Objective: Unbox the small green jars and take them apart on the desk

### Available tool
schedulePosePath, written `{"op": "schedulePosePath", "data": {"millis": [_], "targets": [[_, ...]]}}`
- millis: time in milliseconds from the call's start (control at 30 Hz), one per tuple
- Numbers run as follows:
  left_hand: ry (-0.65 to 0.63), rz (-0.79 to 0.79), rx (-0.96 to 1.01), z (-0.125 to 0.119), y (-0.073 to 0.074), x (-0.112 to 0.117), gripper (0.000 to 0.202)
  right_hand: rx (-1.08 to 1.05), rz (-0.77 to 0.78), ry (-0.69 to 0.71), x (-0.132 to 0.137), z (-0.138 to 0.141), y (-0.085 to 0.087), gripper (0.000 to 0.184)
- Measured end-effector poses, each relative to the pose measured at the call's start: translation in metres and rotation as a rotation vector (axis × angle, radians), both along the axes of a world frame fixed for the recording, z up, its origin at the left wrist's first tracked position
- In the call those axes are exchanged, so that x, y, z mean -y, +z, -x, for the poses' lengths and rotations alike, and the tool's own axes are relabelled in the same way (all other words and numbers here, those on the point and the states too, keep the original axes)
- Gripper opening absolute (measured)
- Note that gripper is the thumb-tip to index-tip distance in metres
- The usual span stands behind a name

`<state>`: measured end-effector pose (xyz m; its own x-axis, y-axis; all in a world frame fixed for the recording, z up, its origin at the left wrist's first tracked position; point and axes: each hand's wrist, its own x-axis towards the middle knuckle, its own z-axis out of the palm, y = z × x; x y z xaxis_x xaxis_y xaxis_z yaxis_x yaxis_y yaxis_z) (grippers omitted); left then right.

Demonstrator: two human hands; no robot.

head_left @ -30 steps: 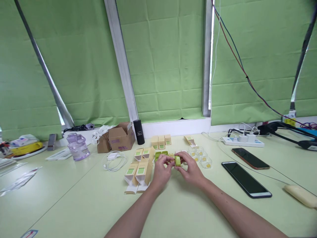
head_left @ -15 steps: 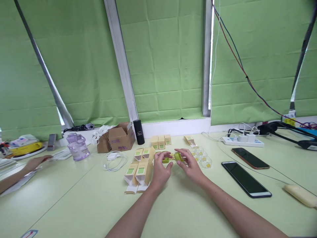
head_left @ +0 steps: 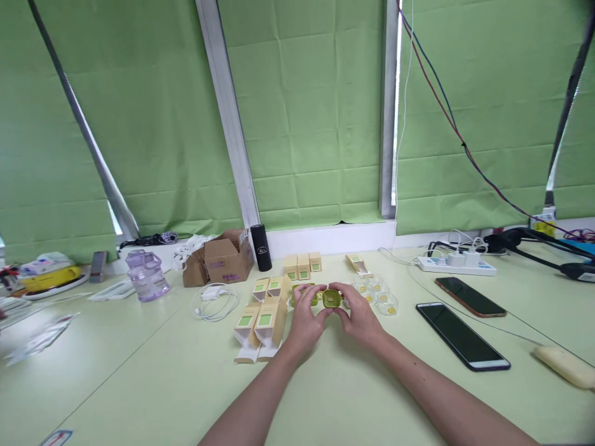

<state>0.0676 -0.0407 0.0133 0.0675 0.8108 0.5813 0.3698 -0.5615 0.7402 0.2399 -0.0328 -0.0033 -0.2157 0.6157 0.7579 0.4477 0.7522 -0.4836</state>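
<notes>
Holding: we pinch the small green case [head_left: 331, 298] between both hands, just right of the tan cartons [head_left: 264, 321].
Left hand [head_left: 304, 320]: fingers curled, tips pressed on the case's left side.
Right hand [head_left: 360, 317]: fingers curled, tips on its right side.
Axis: our fingertips oppose left to right; the case's own long axis is too small to tell.
Nearer: neither, both touch.

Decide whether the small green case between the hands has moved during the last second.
Yes: the green case has turned from upright to lying flatter, yet stays just left of the clear trays.
</notes>
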Motion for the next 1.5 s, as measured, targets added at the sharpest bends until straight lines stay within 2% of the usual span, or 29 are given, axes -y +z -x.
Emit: {"op": "schedulePosePath", "data": {"millis": [333,600,1000,1500], "targets": [[0.003,-0.045,-0.057,0.000,0.002,-0.001,0.039,0.030,-0.066,-0.011,0.005,-0.001,0.006,0.049],[0.003,-0.122,-0.097,0.000,-0.001,0.000,0.040,0.089,-0.213,-0.195,0.006,-0.003,0.009,0.025],[0.008,-0.256,-0.262,0.001,-0.004,0.002,0.048,0.166,-0.238,-0.255,0.006,-0.002,0.009,0.023],[-0.015,-0.278,-0.301,0.001,-0.004,0.001,0.045,0.143,-0.254,-0.261,0.005,-0.002,0.007,0.024]]}}
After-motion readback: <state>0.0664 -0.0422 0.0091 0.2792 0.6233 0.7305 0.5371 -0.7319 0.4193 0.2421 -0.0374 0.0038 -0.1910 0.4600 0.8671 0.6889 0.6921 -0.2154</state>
